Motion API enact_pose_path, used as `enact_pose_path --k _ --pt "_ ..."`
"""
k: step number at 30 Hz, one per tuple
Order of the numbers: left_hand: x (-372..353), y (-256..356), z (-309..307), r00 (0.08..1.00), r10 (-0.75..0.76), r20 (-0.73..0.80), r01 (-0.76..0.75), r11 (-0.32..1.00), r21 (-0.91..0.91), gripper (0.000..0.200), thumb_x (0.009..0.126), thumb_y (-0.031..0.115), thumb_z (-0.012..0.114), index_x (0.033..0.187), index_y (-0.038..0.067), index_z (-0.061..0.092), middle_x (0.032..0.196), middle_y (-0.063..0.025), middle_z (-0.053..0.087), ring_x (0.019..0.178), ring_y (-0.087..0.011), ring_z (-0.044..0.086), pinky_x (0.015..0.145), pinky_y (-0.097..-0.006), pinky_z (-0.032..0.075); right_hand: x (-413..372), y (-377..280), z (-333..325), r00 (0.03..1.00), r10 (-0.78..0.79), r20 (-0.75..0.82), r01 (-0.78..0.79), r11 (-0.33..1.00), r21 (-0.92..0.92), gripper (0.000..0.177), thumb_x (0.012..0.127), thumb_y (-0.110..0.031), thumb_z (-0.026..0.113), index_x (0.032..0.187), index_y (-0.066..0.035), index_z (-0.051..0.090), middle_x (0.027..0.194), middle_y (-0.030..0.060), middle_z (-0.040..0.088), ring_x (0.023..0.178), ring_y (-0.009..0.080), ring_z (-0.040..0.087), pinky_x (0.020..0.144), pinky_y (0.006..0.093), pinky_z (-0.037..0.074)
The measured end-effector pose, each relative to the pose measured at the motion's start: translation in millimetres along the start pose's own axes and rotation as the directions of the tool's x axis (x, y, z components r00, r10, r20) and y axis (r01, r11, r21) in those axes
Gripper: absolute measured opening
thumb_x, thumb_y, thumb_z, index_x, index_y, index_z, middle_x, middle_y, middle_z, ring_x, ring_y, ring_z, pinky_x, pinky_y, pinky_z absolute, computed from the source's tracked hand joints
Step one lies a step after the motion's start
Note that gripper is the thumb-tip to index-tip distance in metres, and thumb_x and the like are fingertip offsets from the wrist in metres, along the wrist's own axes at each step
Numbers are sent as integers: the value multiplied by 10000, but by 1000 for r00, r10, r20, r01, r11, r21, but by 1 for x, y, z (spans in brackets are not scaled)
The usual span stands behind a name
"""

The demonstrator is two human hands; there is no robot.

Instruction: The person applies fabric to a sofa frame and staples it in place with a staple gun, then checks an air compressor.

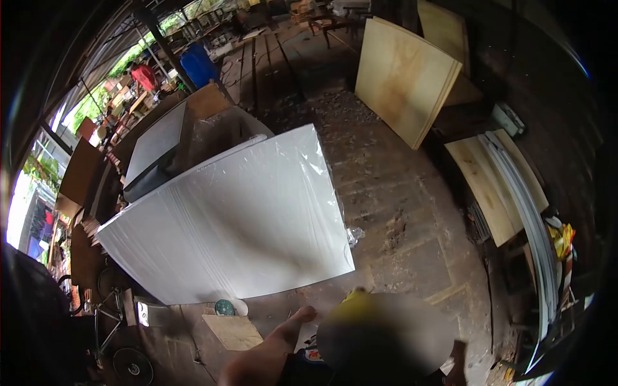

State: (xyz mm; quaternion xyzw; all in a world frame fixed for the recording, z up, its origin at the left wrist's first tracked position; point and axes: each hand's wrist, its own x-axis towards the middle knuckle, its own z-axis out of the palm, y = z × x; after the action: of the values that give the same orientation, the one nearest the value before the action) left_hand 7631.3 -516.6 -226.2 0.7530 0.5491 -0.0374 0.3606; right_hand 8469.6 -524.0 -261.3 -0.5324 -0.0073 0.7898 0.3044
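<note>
A large white board (225, 219) wrapped in clear plastic film fills the middle of the view, its near edge facing me. My left forearm reaches up from the bottom edge, and my left hand (305, 314) is just short of the board's near edge; its fingers are too indistinct to read. A blurred oval patch with some yellow at its top covers the area beside it. Past that patch, only a dark sliver of my right hand (458, 361) shows, with its fingers hidden. Crumpled clear film (354, 236) sticks out at the board's right side.
Plywood sheets (405, 77) lean at the back right. Long grey strips (524, 199) lie over another plywood piece (479, 180). On the floor at lower left are a green round item (224, 307) and a flat wood piece (233, 330). Far left, a person in red (145, 77) stands near a blue barrel (199, 64).
</note>
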Motion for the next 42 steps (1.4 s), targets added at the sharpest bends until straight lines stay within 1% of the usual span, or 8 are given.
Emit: enact_pose_path --k 2,7,16,20,25,31,35,42 --pt "5 37 -12 980 -170 -105 157 980 -122 250 894 215 494 868 60 689 921 -161 689 883 -358 662 781 -478 528 1 -149 158 676 -481 -558 -80 705 -705 248 859 -175 514 612 -149 509 497 33 446 360 182 453 323 353 355" --pt "54 54 -17 982 -173 82 172 985 16 238 881 238 557 992 106 722 924 -151 700 873 -337 678 765 -472 542 118 -408 329 574 -816 -69 186 212 -959 321 938 -299 537 841 -15 652 710 90 626 576 189 599 537 322 485" --pt "354 -10 -223 973 -225 42 226 974 -5 257 846 178 574 1054 83 690 1008 -129 688 922 -268 658 794 -386 525 305 -478 464 710 -289 642 574 -290 -766 153 892 -222 648 877 -70 662 663 16 614 567 132 600 494 303 474" --pt "506 -73 -351 869 17 -494 114 965 234 289 873 150 529 1115 41 643 1093 -168 654 999 -323 628 861 -425 505 296 -475 471 987 -16 -161 -161 -175 -971 277 965 -253 473 888 -64 661 804 134 678 743 245 683 682 392 548" --pt "591 -52 -614 760 -506 -407 118 724 -680 337 979 273 499 1168 25 627 1181 -215 633 1106 -388 597 937 -433 468 326 -528 534 945 -18 -328 -326 64 -943 259 954 -248 490 902 -63 663 809 151 674 736 277 678 687 403 551" --pt "675 -201 -633 762 -437 -477 184 853 -488 350 955 303 523 1103 8 639 1056 -221 654 1009 -389 624 882 -461 481 451 -668 650 953 -109 -284 -277 73 -958 240 941 -242 511 919 -61 666 815 172 670 726 316 673 694 416 555" --pt "632 -246 -634 851 -481 -211 418 863 -284 235 843 199 561 982 46 673 1080 -183 649 1065 -354 594 949 -469 465 669 -804 702 833 -73 549 129 -939 -320 229 933 -239 525 931 -59 667 819 186 667 720 341 670 698 425 558" --pt "563 -285 -600 504 -863 47 648 341 -681 255 816 192 581 1009 66 688 1087 -146 658 1074 -345 597 942 -446 465 767 -963 1270 665 -414 621 562 -269 -782 262 911 -245 581 776 -21 596 594 63 547 562 145 559 537 348 461"
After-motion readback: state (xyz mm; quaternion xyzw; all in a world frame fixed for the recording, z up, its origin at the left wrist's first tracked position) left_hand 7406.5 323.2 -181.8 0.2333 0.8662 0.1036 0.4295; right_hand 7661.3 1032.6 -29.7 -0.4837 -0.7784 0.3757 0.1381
